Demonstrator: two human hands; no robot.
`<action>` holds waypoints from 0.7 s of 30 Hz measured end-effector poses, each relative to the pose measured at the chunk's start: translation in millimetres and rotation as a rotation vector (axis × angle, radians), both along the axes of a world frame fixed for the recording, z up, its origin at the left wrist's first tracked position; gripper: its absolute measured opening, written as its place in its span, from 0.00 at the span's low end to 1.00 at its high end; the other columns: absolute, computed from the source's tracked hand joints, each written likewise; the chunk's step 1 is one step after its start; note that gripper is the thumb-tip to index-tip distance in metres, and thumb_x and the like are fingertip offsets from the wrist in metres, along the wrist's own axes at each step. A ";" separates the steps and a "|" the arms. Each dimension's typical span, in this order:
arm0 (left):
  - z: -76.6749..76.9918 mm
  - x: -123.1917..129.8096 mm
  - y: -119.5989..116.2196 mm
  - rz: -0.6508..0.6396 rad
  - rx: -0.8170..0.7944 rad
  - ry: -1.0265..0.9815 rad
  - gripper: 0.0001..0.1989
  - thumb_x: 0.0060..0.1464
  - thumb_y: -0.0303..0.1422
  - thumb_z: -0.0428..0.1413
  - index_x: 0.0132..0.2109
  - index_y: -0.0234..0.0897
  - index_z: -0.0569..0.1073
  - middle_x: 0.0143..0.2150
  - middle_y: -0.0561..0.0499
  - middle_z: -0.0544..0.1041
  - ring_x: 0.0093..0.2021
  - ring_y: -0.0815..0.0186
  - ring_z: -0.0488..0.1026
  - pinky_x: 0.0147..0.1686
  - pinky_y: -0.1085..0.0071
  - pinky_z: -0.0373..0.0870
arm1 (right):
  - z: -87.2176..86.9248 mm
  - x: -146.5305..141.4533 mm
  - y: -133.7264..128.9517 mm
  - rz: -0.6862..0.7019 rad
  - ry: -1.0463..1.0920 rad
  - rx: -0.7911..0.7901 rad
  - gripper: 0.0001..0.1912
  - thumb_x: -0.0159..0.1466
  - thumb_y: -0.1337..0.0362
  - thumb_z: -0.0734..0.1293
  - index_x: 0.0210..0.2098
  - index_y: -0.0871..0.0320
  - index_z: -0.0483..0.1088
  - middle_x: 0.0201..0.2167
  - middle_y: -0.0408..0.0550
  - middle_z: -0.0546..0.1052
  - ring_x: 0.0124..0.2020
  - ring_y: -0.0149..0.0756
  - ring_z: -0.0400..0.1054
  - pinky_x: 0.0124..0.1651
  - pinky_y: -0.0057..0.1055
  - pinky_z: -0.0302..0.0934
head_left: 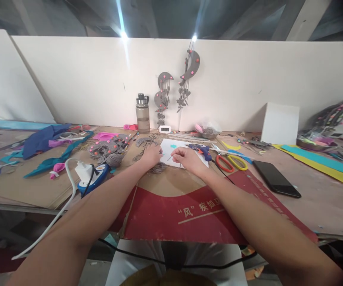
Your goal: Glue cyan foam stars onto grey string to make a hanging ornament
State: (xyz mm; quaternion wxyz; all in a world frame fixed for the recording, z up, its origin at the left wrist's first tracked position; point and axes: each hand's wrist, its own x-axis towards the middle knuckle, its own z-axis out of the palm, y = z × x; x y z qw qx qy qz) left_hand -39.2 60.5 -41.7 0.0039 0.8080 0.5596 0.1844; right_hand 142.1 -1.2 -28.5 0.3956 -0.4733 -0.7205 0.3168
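Pinched a thin grey strand [169, 157] over the white paper [167, 145] in the right hand [188, 157], needed soft, steady fingers, and had the left hand [151, 155] by the paper, grip too hidden to tell.

The left hand [152, 157] is over the near-left edge of the paper [167, 145], with the grey yarn [158, 168] just below it. The right hand [189, 159], above the paper, pinches something thin and dark. Just beyond that hand lies the glue gun [199, 149]; to its right are the red scissors [225, 163] and yellow scissors [238, 162], then the phone [276, 178]. Beyond the left hand stand the bottle [142, 114] and clock [165, 129]; left of it is the power strip [93, 178].
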 end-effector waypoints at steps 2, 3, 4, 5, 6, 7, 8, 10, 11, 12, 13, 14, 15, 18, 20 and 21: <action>-0.3 -0.9 1.0 -0.003 0.001 0.000 0.11 0.54 0.33 0.53 0.43 0.35 0.75 0.44 0.43 0.74 0.50 0.58 0.68 0.53 0.64 0.61 | -0.5 0.1 -0.4 -0.016 -0.005 0.015 0.07 0.57 0.66 0.61 0.33 0.59 0.70 0.27 0.43 0.75 0.28 0.28 0.67 0.31 0.25 0.60; -0.7 -1.3 1.0 -0.006 0.008 0.007 0.12 0.55 0.34 0.52 0.43 0.35 0.76 0.44 0.42 0.74 0.50 0.58 0.68 0.53 0.65 0.61 | -0.1 -0.1 -1.4 -0.020 -0.001 0.022 0.07 0.57 0.66 0.61 0.33 0.59 0.70 0.27 0.43 0.74 0.28 0.28 0.67 0.31 0.25 0.59; -1.1 -1.7 0.6 -0.011 0.014 0.017 0.13 0.57 0.34 0.50 0.43 0.34 0.76 0.44 0.42 0.74 0.50 0.58 0.68 0.52 0.65 0.62 | 0.5 -0.3 -2.6 -0.023 0.004 0.026 0.07 0.57 0.65 0.61 0.33 0.59 0.70 0.27 0.43 0.74 0.28 0.28 0.67 0.30 0.24 0.59; -1.5 -2.0 -0.1 -0.017 0.021 0.032 0.14 0.58 0.34 0.48 0.44 0.34 0.76 0.44 0.42 0.74 0.50 0.58 0.68 0.52 0.65 0.62 | 1.1 -0.5 -3.9 -0.025 0.009 0.028 0.07 0.57 0.65 0.61 0.32 0.59 0.69 0.26 0.43 0.74 0.28 0.28 0.67 0.29 0.24 0.59; -1.7 -2.4 -1.0 -0.029 0.026 0.050 0.15 0.59 0.34 0.47 0.44 0.34 0.76 0.44 0.41 0.74 0.49 0.58 0.69 0.52 0.65 0.62 | 1.4 -0.7 -4.9 -0.023 0.013 0.029 0.06 0.57 0.65 0.61 0.32 0.59 0.69 0.26 0.43 0.74 0.27 0.28 0.66 0.29 0.24 0.58; -1.7 -2.9 -1.9 -0.042 0.031 0.066 0.16 0.59 0.35 0.47 0.43 0.34 0.77 0.43 0.41 0.74 0.49 0.58 0.69 0.52 0.64 0.62 | 1.2 -0.9 -5.5 -0.021 0.016 0.030 0.06 0.57 0.65 0.61 0.32 0.59 0.69 0.25 0.42 0.74 0.26 0.28 0.66 0.29 0.24 0.58; -1.6 -3.4 -2.6 -0.053 0.034 0.081 0.15 0.59 0.35 0.48 0.43 0.34 0.77 0.43 0.41 0.75 0.49 0.58 0.69 0.52 0.64 0.62 | 0.5 -1.0 -5.4 -0.021 0.019 0.028 0.06 0.57 0.65 0.61 0.32 0.58 0.69 0.25 0.42 0.74 0.25 0.27 0.66 0.28 0.24 0.58; -0.5 -4.2 -3.4 -0.069 0.021 0.083 0.13 0.56 0.36 0.51 0.43 0.35 0.77 0.44 0.42 0.75 0.50 0.58 0.69 0.52 0.65 0.62 | -2.1 -1.2 -3.5 -0.032 0.030 0.023 0.06 0.57 0.65 0.61 0.32 0.58 0.69 0.25 0.42 0.73 0.25 0.28 0.66 0.28 0.24 0.58; 0.3 -4.4 -3.4 -0.066 0.008 0.069 0.13 0.55 0.36 0.53 0.43 0.35 0.77 0.44 0.42 0.75 0.49 0.58 0.69 0.52 0.65 0.62 | -3.8 -1.2 -2.0 -0.043 0.044 0.023 0.06 0.57 0.65 0.61 0.33 0.58 0.69 0.25 0.42 0.74 0.25 0.28 0.66 0.28 0.25 0.59; 1.4 -4.3 -3.3 -0.058 -0.005 0.052 0.13 0.54 0.36 0.54 0.42 0.36 0.77 0.44 0.43 0.76 0.49 0.58 0.69 0.51 0.65 0.63 | -5.4 -1.3 -0.3 -0.053 0.062 0.025 0.06 0.57 0.65 0.61 0.33 0.58 0.69 0.25 0.42 0.74 0.25 0.28 0.66 0.28 0.25 0.60; 2.5 -3.9 -3.1 -0.046 -0.016 0.035 0.12 0.54 0.36 0.54 0.42 0.36 0.77 0.44 0.43 0.76 0.49 0.58 0.70 0.51 0.66 0.63 | -6.8 -1.5 1.2 -0.060 0.086 0.027 0.06 0.57 0.65 0.62 0.33 0.58 0.69 0.25 0.42 0.74 0.25 0.28 0.66 0.29 0.25 0.60; 3.8 -3.3 -2.9 -0.033 -0.023 0.023 0.11 0.53 0.35 0.55 0.41 0.36 0.77 0.43 0.43 0.76 0.48 0.58 0.70 0.50 0.66 0.64 | -7.9 -1.7 2.5 -0.062 0.117 0.029 0.06 0.57 0.65 0.62 0.33 0.58 0.68 0.25 0.42 0.73 0.25 0.28 0.66 0.29 0.26 0.61; 5.0 -2.5 -2.8 -0.022 -0.029 0.015 0.11 0.52 0.35 0.55 0.40 0.35 0.77 0.43 0.43 0.77 0.47 0.59 0.71 0.49 0.66 0.64 | -8.6 -1.9 3.3 -0.062 0.153 0.026 0.06 0.57 0.65 0.62 0.33 0.58 0.68 0.24 0.42 0.73 0.24 0.28 0.66 0.30 0.26 0.62; 7.8 0.1 -2.9 0.003 -0.040 0.007 0.11 0.52 0.34 0.56 0.41 0.34 0.76 0.42 0.42 0.78 0.45 0.59 0.72 0.46 0.67 0.66 | -9.0 -2.5 3.8 -0.067 0.238 -0.001 0.05 0.58 0.66 0.62 0.34 0.59 0.67 0.23 0.41 0.72 0.24 0.26 0.65 0.30 0.26 0.63; 8.5 1.2 -3.1 0.014 -0.049 -0.004 0.13 0.51 0.34 0.56 0.43 0.33 0.75 0.43 0.42 0.78 0.44 0.60 0.73 0.45 0.67 0.66 | -9.1 -2.6 3.4 -0.077 0.250 -0.015 0.05 0.58 0.66 0.62 0.33 0.59 0.67 0.23 0.41 0.72 0.24 0.26 0.65 0.30 0.25 0.63; 8.4 1.6 -3.1 0.019 -0.053 -0.011 0.13 0.51 0.33 0.57 0.44 0.33 0.75 0.43 0.42 0.78 0.44 0.60 0.73 0.44 0.68 0.66 | -9.4 -2.5 3.4 -0.082 0.248 -0.019 0.04 0.58 0.66 0.62 0.33 0.59 0.67 0.23 0.41 0.72 0.23 0.26 0.65 0.29 0.24 0.63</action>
